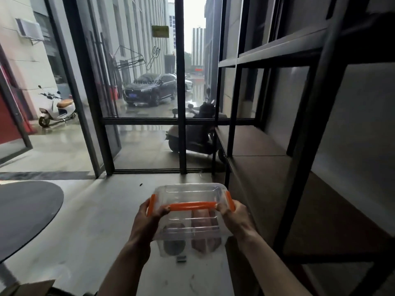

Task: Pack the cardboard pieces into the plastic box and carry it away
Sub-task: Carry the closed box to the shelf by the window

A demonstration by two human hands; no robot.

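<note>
Both hands carry clear plastic box [188, 210] above floor: left hand [149, 216] fingers clamped on its left orange clip, right hand [233, 216] fingers clamped on right clip; shelf [267, 146] to right.

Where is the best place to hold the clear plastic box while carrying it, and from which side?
Hold the plastic box by its two short ends, beside the orange clips, as the left hand and right hand do. The walls look smooth and clear, so probably slippery; the rim gives the fingers an edge.
</note>
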